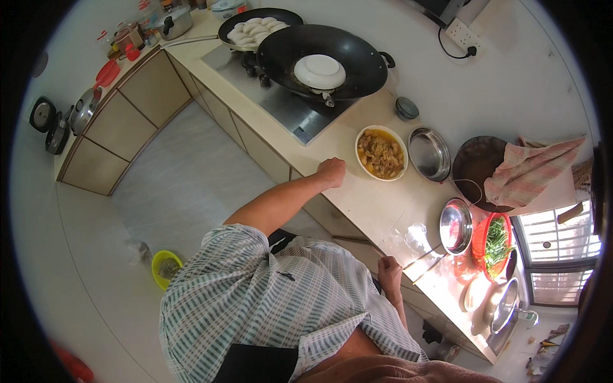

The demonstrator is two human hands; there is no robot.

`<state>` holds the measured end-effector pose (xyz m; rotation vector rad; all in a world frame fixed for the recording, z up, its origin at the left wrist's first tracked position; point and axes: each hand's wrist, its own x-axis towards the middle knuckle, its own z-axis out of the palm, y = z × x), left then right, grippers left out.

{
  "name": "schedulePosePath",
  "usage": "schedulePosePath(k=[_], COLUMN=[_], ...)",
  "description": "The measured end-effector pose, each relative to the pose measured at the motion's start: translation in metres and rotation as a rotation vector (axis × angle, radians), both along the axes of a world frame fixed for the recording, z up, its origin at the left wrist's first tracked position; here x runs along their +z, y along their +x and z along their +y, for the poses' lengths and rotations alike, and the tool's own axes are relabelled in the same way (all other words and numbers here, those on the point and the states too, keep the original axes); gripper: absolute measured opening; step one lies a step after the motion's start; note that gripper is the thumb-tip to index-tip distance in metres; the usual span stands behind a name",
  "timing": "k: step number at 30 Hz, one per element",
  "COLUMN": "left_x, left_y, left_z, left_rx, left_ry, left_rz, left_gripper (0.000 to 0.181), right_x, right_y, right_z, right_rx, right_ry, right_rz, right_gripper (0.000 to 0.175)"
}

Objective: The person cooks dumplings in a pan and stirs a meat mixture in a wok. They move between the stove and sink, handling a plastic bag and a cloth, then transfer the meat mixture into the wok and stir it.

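My left hand (331,172) is curled into a fist on the front part of the cream countertop (357,203). I see nothing in it. Just beyond it stands a white bowl (381,153) of braised meat pieces in yellow-brown broth. My right hand (390,273) is curled at the counter's front edge, with nothing visible in its fingers. Nearby, two thin sticks that look like chopsticks (428,268) reach across the counter edge beside a shiny steel basin (456,226). Behind the white bowl sits another round steel dish (429,154).
A black wok (364,57) holds an upturned white dish (320,72) on the gas hob (287,107). Behind it, a frying pan (287,15) holds white dough pieces (256,31). A red basket (479,246) of greens stands near the window. The floor has a yellow-green bin (155,268).
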<state>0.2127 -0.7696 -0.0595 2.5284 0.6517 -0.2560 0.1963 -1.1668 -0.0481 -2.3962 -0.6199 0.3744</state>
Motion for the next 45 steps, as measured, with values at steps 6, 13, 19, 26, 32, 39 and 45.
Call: schedulePosePath(k=[6,13,19,26,32,39,45], left_x=[0.015,-0.026,-0.02,-0.003,-0.008,0.002,-0.006], left_y=[0.003,0.01,0.016,0.023,0.024,0.023,0.028], left_z=[-0.019,-0.012,-0.01,-0.021,-0.032,-0.019,-0.017], left_rx=[0.028,0.272,0.342,0.361,0.16,0.036,0.139], left_ry=[0.001,-0.109,-0.295,-0.325,-0.093,-0.059,-0.085], left_rz=[0.011,-0.139,-0.109,-0.188,-0.134,-0.064,-0.097], left_gripper=[0.029,0.024,0.021,0.025,0.026,0.021,0.019], right_x=[0.001,-0.005,-0.001,0.0,0.005,0.006,0.014], right_y=[-0.003,-0.006,-0.006,-0.002,0.0,-0.001,-0.001], right_z=[-0.001,-0.003,-0.002,0.002,0.006,0.008,0.008], right_rx=[0.025,0.015,0.015,0.026,0.034,0.044,0.038], right_ry=[0.049,0.084,0.071,0.049,0.037,0.048,-0.005], right_rz=[-0.055,-0.052,-0.045,-0.067,-0.059,-0.049,-0.038], right_gripper=[0.011,0.01,0.01,0.012,0.011,0.012,0.012])
